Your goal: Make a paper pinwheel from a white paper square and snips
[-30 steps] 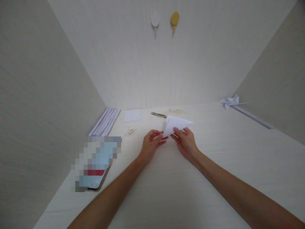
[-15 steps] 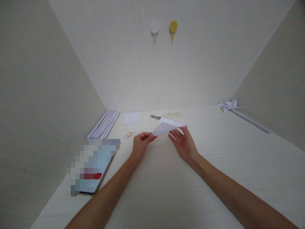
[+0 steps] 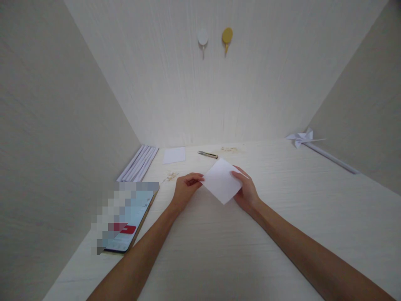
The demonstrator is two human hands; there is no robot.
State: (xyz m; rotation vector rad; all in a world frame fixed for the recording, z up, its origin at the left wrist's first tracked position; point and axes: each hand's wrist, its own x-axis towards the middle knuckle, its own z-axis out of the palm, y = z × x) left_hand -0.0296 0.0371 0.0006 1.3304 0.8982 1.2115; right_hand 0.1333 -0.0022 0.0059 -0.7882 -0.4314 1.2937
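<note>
— How many hands do you count? And how many sheets?
— 2 hands: 1 left hand (image 3: 184, 190) and 1 right hand (image 3: 247, 193). Between them there is 1 white paper square (image 3: 222, 181). 1 smaller loose sheet (image 3: 174, 155) lies farther back.
— Tools?
— 1 pair of snips (image 3: 208, 155).
— And on the wall?
— 2 hooks: 1 white hook (image 3: 202, 37) and 1 yellow hook (image 3: 227, 36).
— Anything else?
— 1 phone (image 3: 128, 219), 1 paper pinwheel (image 3: 302, 137), 1 bundle of rolled paper sticks (image 3: 138, 163); I cannot count the sticks in it. Also 2 small heaps of shavings (image 3: 171, 176).
</note>
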